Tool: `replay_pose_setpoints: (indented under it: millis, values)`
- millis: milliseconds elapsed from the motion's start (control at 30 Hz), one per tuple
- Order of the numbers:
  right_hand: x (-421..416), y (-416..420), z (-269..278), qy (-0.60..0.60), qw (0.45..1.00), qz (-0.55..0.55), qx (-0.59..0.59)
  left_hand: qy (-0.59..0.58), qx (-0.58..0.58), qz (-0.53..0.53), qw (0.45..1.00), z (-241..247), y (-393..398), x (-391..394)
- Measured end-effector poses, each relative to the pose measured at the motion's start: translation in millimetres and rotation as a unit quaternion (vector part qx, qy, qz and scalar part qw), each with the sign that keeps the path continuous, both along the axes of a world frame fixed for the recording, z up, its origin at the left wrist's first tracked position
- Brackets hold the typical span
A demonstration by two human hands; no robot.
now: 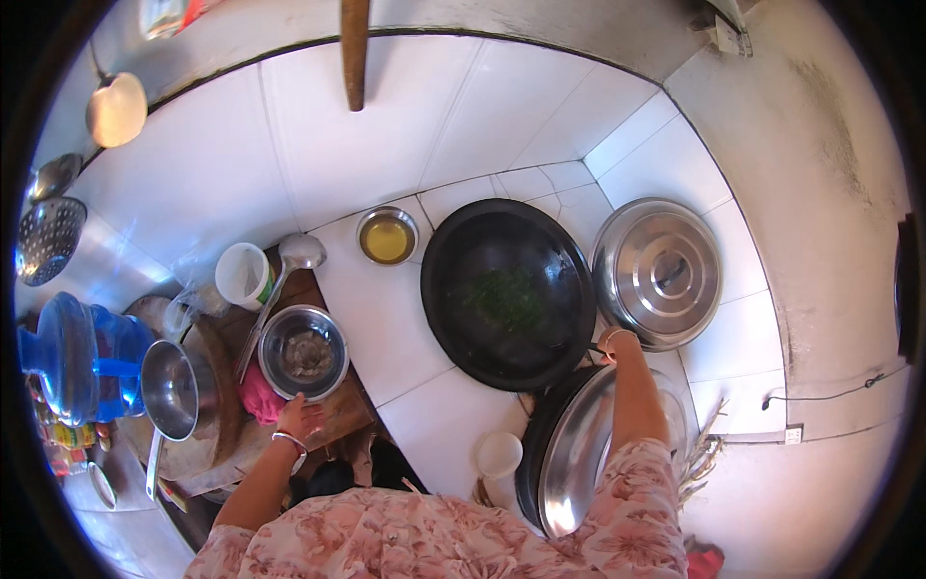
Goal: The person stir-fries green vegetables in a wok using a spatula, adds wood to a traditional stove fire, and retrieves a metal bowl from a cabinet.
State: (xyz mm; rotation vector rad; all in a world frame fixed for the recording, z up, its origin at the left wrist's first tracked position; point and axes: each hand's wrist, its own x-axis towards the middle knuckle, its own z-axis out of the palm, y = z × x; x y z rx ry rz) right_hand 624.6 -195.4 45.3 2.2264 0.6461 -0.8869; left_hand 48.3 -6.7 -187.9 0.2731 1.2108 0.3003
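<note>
My left hand (pixel 300 420) is at the near rim of a metal bowl (pixel 269 362), with a fingertip touching or almost touching it. Pale greyish pieces of food (pixel 307 354) lie inside that bowl. My right hand (pixel 611 344) is closed around a thin dark handle (pixel 595 347) at the right rim of a large black wok (pixel 463 340). Whether this handle belongs to the wok or to a utensil cannot be told. Chopped green leaves (pixel 504 298) sit in the wok's bottom. Behind the wok's left side stands a small metal bowl of yellow liquid (pixel 387 240).
A domed metal lid (pixel 658 304) leans close to the wok's right; another large metal lid (pixel 571 463) is beneath my right forearm. At left are a ladle (pixel 302 251), a white tub (pixel 242 271), a pink cloth (pixel 259 396), a saucepan (pixel 170 391) and a blue water jug (pixel 69 362).
</note>
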Motion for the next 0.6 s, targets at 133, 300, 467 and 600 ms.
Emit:
replay_pose_setpoints:
  millis: [133,300,467,600]
  values:
    - [21,17,-69,-0.002,0.992,-0.118,0.052,0.038,-0.010,0.094,0.995,5,3,11]
    - [-20,55,-61,-0.134,0.947,0.070,0.285,0.091,0.026,0.128,0.987,17,3,18]
    - [-12,15,-5,-0.119,0.971,0.122,0.170,0.106,0.065,0.079,0.989,20,4,28]
    - [9,-30,-34,-0.039,0.984,-0.135,0.106,0.113,0.132,0.078,0.982,24,-1,28]
